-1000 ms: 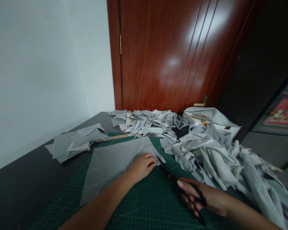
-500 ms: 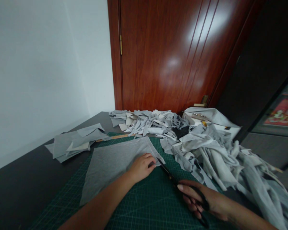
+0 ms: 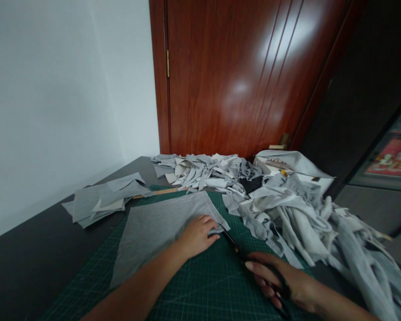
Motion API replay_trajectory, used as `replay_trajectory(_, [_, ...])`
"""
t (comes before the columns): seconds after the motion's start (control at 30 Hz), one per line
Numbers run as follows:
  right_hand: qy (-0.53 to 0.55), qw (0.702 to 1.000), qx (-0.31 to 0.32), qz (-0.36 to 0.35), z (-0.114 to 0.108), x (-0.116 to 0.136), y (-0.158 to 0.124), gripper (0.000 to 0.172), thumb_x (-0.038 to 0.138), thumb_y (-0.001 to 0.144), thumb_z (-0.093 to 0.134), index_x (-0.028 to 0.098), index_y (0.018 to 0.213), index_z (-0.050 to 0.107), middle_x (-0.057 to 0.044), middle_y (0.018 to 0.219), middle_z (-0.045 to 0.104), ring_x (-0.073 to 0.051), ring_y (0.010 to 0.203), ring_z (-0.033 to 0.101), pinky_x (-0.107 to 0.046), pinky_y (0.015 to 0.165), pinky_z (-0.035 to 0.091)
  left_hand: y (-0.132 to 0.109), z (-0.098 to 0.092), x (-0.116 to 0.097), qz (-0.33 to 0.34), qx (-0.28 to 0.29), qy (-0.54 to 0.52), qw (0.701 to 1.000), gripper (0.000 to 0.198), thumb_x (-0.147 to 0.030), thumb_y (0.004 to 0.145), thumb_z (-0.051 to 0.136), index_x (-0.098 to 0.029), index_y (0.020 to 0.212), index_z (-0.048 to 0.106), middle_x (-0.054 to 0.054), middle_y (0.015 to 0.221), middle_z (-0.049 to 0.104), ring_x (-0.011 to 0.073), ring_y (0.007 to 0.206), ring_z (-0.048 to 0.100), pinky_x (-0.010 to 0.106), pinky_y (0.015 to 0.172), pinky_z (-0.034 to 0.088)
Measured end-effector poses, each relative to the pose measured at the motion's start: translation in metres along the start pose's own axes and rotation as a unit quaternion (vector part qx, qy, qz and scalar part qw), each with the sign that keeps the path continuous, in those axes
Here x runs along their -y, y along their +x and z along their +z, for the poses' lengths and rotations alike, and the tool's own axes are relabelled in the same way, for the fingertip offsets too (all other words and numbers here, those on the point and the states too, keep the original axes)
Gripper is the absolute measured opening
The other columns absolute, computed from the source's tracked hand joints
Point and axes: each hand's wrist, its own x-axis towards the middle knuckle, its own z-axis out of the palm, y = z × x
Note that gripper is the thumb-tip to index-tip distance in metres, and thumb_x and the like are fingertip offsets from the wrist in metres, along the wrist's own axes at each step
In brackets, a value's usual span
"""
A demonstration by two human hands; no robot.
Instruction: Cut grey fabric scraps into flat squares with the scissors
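Observation:
A light grey piece of fabric [image 3: 150, 227] lies flat over the green cutting mat [image 3: 200, 276]. My left hand [image 3: 197, 235] is at the fabric's near right edge, with the edge between thumb and fingers. Black-handled scissors [image 3: 233, 243] are in my right hand [image 3: 270, 278], its fingers through and around the handles. Their blades point up and left, and the tips meet the fabric's right corner just beside my left fingertips. Part of the fabric is hidden under my left hand and forearm.
Stacked grey fabric pieces [image 3: 100, 200] lie at the left of the dark table [image 3: 16, 267]. Behind the mat are a wooden ruler-like strip [image 3: 165, 191] and a heap of scraps [image 3: 207, 171]. Tangled cloth [image 3: 294, 214] covers the right side, before a white box [image 3: 316, 179].
My left thumb has moved away from the fingertips, and the fabric edge now shows between them. The scissors and my right hand have shifted only slightly left.

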Motion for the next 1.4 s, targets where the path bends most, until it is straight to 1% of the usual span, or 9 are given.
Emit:
replay_trajectory(0.1, [0.007,1.000,-0.008,0.005,0.000,-0.001,0.000,0.060,0.070,0.069,0.067,0.019,0.096,0.050,0.009,0.061,0.044,-0.004,0.044,0.041,-0.014,0.035,0.036,0.000,0.001,-0.011,0.003,0.018,0.062,0.998,0.015,-0.024,0.086,0.066,-0.017,0.098,0.062,0.007,0.101,0.064,0.0252,0.100,0.057,0.037,0.088,0.047])
replay_trajectory(0.17, [0.008,1.000,0.000,0.001,-0.001,0.000,0.000,0.057,0.069,0.071,0.066,0.019,0.091,0.050,0.009,0.061,0.045,-0.004,0.044,0.042,-0.013,0.035,0.037,0.001,0.004,-0.016,-0.001,0.021,0.091,0.996,0.009,-0.016,0.089,0.058,-0.016,0.097,0.062,0.008,0.099,0.064,0.0257,0.097,0.057,0.038,0.087,0.047])
replay_trajectory(0.23, [0.007,1.000,0.014,-0.001,-0.003,0.003,-0.001,0.057,0.071,0.070,0.066,0.019,0.085,0.049,0.009,0.061,0.045,-0.003,0.044,0.042,-0.012,0.035,0.037,0.002,0.006,-0.016,-0.007,0.014,0.092,0.996,0.013,-0.010,0.090,0.051,-0.015,0.093,0.062,0.009,0.096,0.064,0.0253,0.094,0.057,0.038,0.086,0.047])
replay_trajectory(0.37, [0.007,0.999,0.040,0.010,-0.006,0.012,-0.003,0.060,0.076,0.069,0.061,0.018,0.079,0.047,0.008,0.058,0.048,-0.002,0.040,0.042,-0.012,0.035,0.039,0.004,0.009,-0.007,-0.037,-0.017,0.016,0.999,0.013,-0.007,0.087,0.053,-0.017,0.086,0.062,0.006,0.091,0.064,0.0221,0.091,0.059,0.034,0.083,0.048])
replay_trajectory(0.53, [0.022,0.997,0.067,0.031,-0.007,0.016,0.005,0.062,0.077,0.069,0.061,0.019,0.088,0.049,0.007,0.061,0.052,-0.005,0.044,0.048,-0.018,0.041,0.051,0.003,0.009,-0.002,-0.060,-0.048,-0.082,0.994,0.016,-0.004,0.082,0.058,-0.019,0.081,0.062,0.002,0.087,0.063,0.0180,0.085,0.060,0.028,0.077,0.048])
replay_trajectory(0.9, [0.013,0.997,0.071,0.031,-0.006,0.027,0.024,0.064,0.078,0.067,0.062,0.019,0.084,0.049,0.005,0.059,0.052,-0.008,0.048,0.051,-0.021,0.043,0.053,0.003,0.009,-0.001,-0.047,-0.064,-0.115,0.990,0.016,-0.003,0.082,0.057,-0.018,0.080,0.063,0.002,0.085,0.062,0.0172,0.082,0.060,0.027,0.075,0.048])
replay_trajectory(1.0, [0.012,0.997,0.070,0.033,-0.006,0.030,0.027,0.065,0.079,0.064,0.064,0.019,0.085,0.049,0.006,0.058,0.052,-0.008,0.047,0.050,-0.021,0.043,0.052,0.002,0.007,-0.003,-0.047,-0.064,-0.117,0.990,0.017,-0.003,0.082,0.056,-0.018,0.081,0.063,0.002,0.086,0.062,0.0169,0.083,0.060,0.027,0.076,0.048])
replay_trajectory(1.2, [0.027,0.997,0.073,0.016,-0.007,0.030,0.028,0.061,0.076,0.067,0.064,0.019,0.082,0.048,0.006,0.059,0.050,-0.007,0.046,0.048,-0.019,0.041,0.048,0.002,0.004,-0.006,-0.050,-0.057,-0.119,0.990,0.017,-0.005,0.083,0.056,-0.019,0.081,0.063,0.001,0.086,0.063,0.0163,0.082,0.060,0.027,0.076,0.048])
replay_trajectory(1.4, [0.027,0.998,0.052,-0.012,-0.002,0.026,0.028,0.059,0.075,0.068,0.064,0.019,0.080,0.048,0.008,0.057,0.046,-0.004,0.041,0.042,-0.014,0.036,0.036,0.002,0.004,-0.006,-0.052,-0.056,-0.120,0.990,0.017,-0.004,0.083,0.055,-0.019,0.081,0.063,0.001,0.086,0.063,0.0168,0.083,0.060,0.027,0.077,0.048])
